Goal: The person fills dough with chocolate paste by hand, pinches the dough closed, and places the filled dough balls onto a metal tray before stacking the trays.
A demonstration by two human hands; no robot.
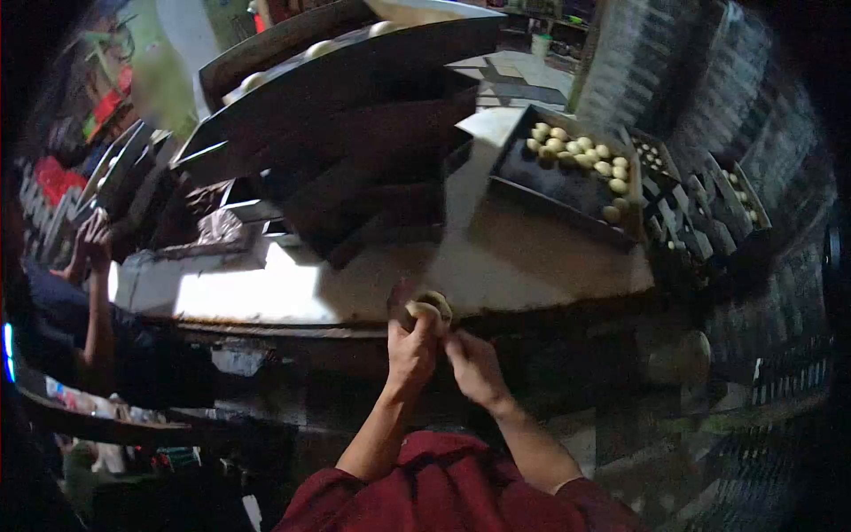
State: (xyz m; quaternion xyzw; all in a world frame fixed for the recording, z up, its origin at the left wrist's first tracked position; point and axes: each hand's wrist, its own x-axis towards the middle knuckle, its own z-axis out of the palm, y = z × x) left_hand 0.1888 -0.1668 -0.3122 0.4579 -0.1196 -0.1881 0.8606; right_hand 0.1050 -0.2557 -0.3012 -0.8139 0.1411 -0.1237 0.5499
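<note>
In front of me, at the near edge of the work table, both my hands come together at a small pale round piece (436, 300). It looks like dough with a darker hollow or filling in its middle; I cannot make out which. My left hand (411, 356) wraps its fingers around it, thumb on top. From the right, my right hand (475, 365) reaches in with bent fingers at the piece's lower side. Motion blurs this hand, and its fingertips are partly hidden.
A tray (567, 206) with several pale round balls (585, 152) stands at the right back of the table (532, 266). Stacked dark trays (346, 133) rise at the left, balls on top. Another person's hands (91, 238) are at far left. More trays (696, 213) stand far right.
</note>
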